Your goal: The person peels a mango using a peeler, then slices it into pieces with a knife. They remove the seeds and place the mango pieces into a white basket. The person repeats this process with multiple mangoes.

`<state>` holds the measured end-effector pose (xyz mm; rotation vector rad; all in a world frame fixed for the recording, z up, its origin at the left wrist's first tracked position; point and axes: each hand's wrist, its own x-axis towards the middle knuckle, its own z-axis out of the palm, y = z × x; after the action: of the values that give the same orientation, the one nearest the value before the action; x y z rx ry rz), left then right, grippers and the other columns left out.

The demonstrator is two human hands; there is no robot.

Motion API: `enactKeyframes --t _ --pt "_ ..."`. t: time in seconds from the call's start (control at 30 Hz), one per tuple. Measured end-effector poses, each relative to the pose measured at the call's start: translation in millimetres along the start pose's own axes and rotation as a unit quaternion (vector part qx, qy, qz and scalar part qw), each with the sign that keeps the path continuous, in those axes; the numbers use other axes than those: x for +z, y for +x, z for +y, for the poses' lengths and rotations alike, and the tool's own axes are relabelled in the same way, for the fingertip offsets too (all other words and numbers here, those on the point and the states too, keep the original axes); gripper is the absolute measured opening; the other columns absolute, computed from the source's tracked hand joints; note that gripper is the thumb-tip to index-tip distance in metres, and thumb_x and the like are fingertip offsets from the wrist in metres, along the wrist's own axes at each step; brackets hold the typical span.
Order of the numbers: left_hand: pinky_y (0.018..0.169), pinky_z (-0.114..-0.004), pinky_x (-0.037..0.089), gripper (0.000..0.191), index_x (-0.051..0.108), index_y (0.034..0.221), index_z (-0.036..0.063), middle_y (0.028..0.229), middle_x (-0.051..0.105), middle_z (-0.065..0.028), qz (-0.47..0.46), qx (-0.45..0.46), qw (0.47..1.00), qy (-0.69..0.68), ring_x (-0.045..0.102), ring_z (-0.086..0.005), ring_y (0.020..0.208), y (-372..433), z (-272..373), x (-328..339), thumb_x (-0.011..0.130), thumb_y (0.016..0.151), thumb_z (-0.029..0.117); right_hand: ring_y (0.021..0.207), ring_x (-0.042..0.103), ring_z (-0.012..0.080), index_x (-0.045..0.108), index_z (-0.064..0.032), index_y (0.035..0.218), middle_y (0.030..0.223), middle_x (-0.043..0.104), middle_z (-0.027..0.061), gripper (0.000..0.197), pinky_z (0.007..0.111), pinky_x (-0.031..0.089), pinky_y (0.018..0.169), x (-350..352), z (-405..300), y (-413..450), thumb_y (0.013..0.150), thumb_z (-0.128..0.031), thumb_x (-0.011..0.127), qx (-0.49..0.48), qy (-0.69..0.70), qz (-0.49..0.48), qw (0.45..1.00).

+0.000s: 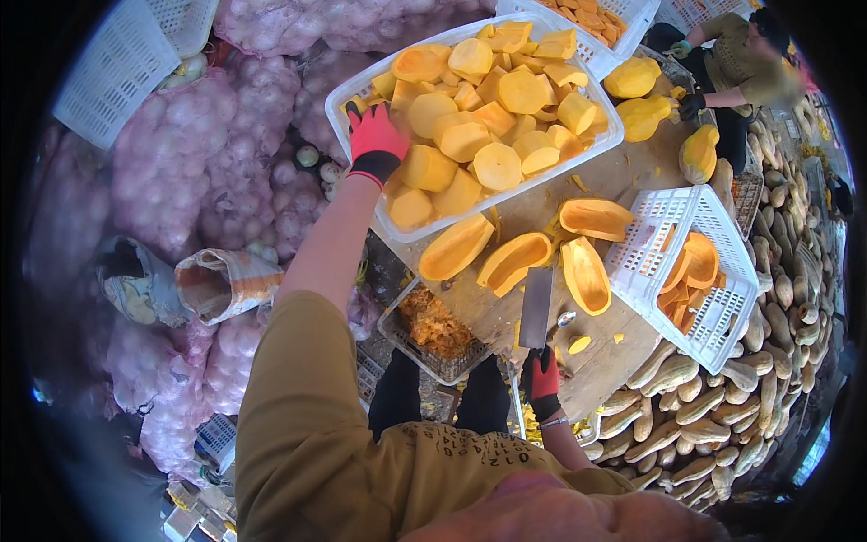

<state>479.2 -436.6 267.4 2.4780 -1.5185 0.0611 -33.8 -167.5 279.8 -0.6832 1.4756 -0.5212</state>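
Observation:
My right hand (pixel 544 376), in a red and black glove, grips the handle of a cleaver (pixel 537 308) whose broad blade rests over a wooden table (pixel 467 305). My left hand (pixel 378 139), gloved alike, reaches over the left end of a white plastic crate (pixel 501 192). Its fingertips are by the peeled pumpkin chunks (pixel 460 139) heaped inside; whether it holds a piece or the rim is unclear. Hollowed pumpkin halves lie between crate and cleaver: one on the left (pixel 457 247), one in the middle (pixel 515 263), one on the right (pixel 585 276), another behind (pixel 595 219).
A tilted white basket (pixel 684 203) holds cut pumpkin (pixel 698 261). Below the table edge, a crate holds orange pulp (pixel 433 322). Unpeeled squash (pixel 704 413) cover the right floor; mesh sacks of onions (pixel 169 156) fill the left. Another person (pixel 735 61) works beside yellow pumpkins (pixel 643 118).

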Motion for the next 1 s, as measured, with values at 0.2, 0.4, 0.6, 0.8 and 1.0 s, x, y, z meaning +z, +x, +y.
enactKeyframes --t 0.2,0.4,0.6,0.8,1.0 --pt "0.113 -0.061 0.030 0.054 0.052 0.141 0.0102 0.150 0.046 -0.0186 0.007 -0.073 0.997 -0.037 0.030 -0.0504 0.141 -3.4 36.2 -39.4 0.056 0.094 0.036 0.063 0.057 0.0099 0.055 -0.0051 0.129 0.081 0.062 0.0019 0.031 0.026 0.045 0.056 -9.0 6.0 -3.7 0.100 -0.016 0.058 -0.070 -0.057 0.026 0.996" --pt "0.115 -0.071 0.014 0.055 0.057 0.139 0.0223 0.147 0.045 -0.0137 0.031 0.251 0.961 -0.109 0.033 -0.0420 0.141 -96.4 144.9 -62.7 0.067 0.087 0.039 0.060 0.053 0.0082 0.057 -0.0050 0.125 0.075 0.059 0.0001 0.028 0.026 0.043 0.053 -16.8 -4.9 -13.8 0.100 -0.019 0.059 -0.039 -0.026 0.013 0.999" --pt "0.111 -0.078 0.013 0.053 0.057 0.139 0.0256 0.145 0.045 -0.0147 -0.022 0.223 0.974 0.011 0.038 -0.0369 0.138 -61.4 165.0 -39.9 0.065 0.089 0.040 0.060 0.054 0.0087 0.055 -0.0045 0.109 0.074 0.059 0.0013 0.015 0.026 0.042 0.052 -21.0 -5.1 -11.8 0.100 -0.017 0.059 -0.023 0.022 0.017 0.999" --pt "0.116 -0.062 0.024 0.053 0.056 0.139 0.0229 0.143 0.046 -0.0149 -0.025 0.223 0.972 -0.068 0.042 -0.0352 0.134 -65.7 153.5 -27.5 0.067 0.088 0.033 0.063 0.058 0.0114 0.055 -0.0024 0.125 0.078 0.062 0.0037 0.030 0.028 0.045 0.057 -29.3 1.2 -15.3 0.099 -0.017 0.060 -0.008 -0.030 0.039 0.999" --pt "0.112 -0.057 0.032 0.056 0.053 0.142 0.0201 0.145 0.044 -0.0161 -0.033 0.253 0.966 0.038 0.041 -0.0349 0.136 -42.0 159.4 -10.2 0.065 0.089 0.035 0.077 0.064 0.0160 0.053 -0.0012 0.133 0.090 0.068 0.0081 0.039 0.032 0.051 0.069 -31.0 12.2 -9.1 0.098 -0.016 0.062 -0.068 -0.118 0.054 0.989"
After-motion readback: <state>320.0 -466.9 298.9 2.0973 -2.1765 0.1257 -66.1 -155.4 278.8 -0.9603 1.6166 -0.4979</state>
